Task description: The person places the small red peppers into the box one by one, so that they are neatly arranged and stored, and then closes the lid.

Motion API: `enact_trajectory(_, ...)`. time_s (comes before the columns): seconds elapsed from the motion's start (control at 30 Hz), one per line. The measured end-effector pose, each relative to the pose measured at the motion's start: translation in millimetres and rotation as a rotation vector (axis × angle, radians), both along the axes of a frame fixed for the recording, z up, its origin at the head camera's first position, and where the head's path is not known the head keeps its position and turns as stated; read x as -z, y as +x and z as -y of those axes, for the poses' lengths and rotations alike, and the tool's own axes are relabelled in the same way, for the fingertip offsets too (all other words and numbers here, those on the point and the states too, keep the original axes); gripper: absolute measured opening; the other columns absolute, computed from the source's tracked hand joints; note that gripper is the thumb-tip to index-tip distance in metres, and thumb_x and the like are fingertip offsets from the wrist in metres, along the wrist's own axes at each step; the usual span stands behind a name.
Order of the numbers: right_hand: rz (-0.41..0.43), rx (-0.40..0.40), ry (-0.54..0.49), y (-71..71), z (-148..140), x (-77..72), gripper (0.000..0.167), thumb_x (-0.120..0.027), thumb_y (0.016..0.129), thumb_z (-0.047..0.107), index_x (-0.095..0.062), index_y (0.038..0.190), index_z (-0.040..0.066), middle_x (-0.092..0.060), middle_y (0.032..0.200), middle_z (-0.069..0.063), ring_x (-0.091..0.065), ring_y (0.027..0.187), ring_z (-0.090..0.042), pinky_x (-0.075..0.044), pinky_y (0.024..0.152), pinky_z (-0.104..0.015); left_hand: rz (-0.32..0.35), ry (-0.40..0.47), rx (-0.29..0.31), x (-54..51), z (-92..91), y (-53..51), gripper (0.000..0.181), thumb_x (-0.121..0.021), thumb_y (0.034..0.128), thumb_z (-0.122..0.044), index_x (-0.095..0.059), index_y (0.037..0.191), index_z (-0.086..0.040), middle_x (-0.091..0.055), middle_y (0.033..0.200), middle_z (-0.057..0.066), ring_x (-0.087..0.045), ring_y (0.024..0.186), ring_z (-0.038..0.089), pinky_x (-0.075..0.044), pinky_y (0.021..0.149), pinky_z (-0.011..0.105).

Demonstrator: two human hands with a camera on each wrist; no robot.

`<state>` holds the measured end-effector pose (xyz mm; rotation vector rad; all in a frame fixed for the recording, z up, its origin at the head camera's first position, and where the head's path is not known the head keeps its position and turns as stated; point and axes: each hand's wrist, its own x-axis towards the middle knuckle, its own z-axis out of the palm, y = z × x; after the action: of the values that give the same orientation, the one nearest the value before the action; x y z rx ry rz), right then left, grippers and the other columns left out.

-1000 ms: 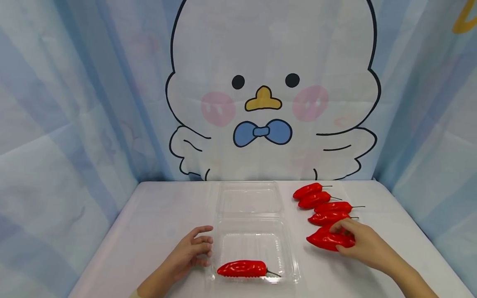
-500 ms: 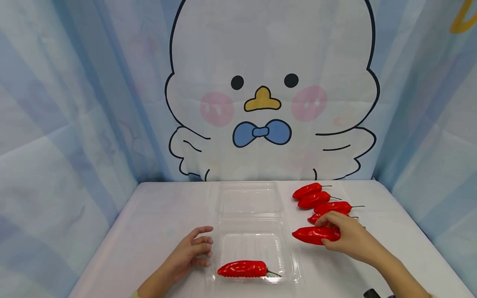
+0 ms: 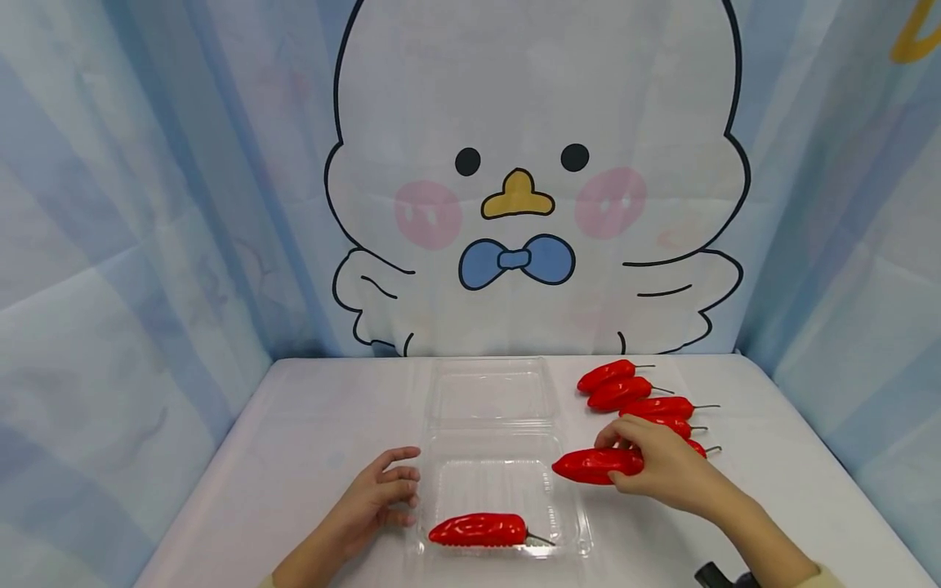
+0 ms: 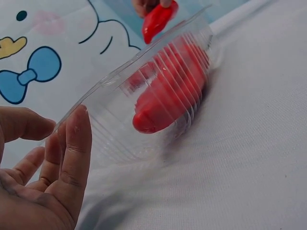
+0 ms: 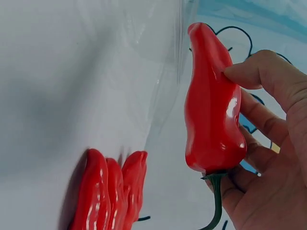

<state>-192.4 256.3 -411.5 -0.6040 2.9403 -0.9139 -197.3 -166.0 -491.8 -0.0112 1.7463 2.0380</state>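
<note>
My right hand [image 3: 665,469] pinches a red chili pepper [image 3: 591,466] between thumb and fingers, above the right edge of the clear plastic container [image 3: 569,510]. In the right wrist view the held pepper [image 5: 213,110] hangs with its green stem toward the bottom of the picture. Another red pepper [image 3: 478,530] lies along the near side of the container. My left hand [image 3: 375,494] is at the container's left edge, fingers spread and fairly straight. In the left wrist view its thumb and fingertips meet the clear rim [image 4: 115,74].
Several red peppers [image 3: 610,376] lie in a column at the right back of the white table [image 3: 331,416], stems pointing right; my right hand partly covers the nearer ones. The container's lid [image 3: 492,392] lies folded back. A black device [image 3: 713,576] sits near my right forearm.
My right hand has carried its pepper leftward from the column to the container's right edge. My left hand and the pepper in the container have stayed put.
</note>
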Motion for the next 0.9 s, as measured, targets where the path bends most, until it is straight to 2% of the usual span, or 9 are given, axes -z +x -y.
enact_trajectory(0.4, 0.054, -0.005, -0.005, 2.7, 21, 3.6, 0.041, -0.092, 0.070, 0.018, -0.069, 0.103, 0.022, -0.066, 0.096, 0.007, -0.060, 0.086, -0.012, -0.057, 0.068, -0.020, 0.014, -0.008, -0.010, 1.9, -0.4, 0.9, 0.061, -0.062, 0.0982, -0.008, -0.034, 0.152, -0.003, -0.060, 0.106, 0.001, -0.063, 0.081, 0.012, -0.061, 0.064, 0.026)
enact_trajectory(0.73, 0.066, -0.043, -0.009, 2.0, 37, 7.5, 0.037, -0.091, 0.072, 0.019, -0.069, 0.102, 0.024, -0.065, 0.095, 0.010, -0.060, 0.087, -0.010, -0.055, 0.069, -0.018, 0.024, -0.035, -0.030, 1.3, -0.5, -0.5, 0.059, -0.065, 0.0975, -0.011, -0.038, 0.150, -0.004, -0.061, 0.107, 0.003, -0.064, 0.081, 0.013, -0.062, 0.066, 0.028)
enact_trajectory(0.9, 0.058, -0.063, 0.008, 2.3, 46, 11.5, 0.035, -0.088, 0.074, 0.018, -0.068, 0.102, 0.026, -0.064, 0.097, 0.012, -0.060, 0.088, -0.009, -0.055, 0.070, -0.019, 0.021, -0.020, -0.015, 2.5, -0.6, 0.2, 0.059, -0.064, 0.0976, -0.010, -0.038, 0.150, -0.003, -0.061, 0.107, 0.002, -0.064, 0.081, 0.011, -0.062, 0.065, 0.027)
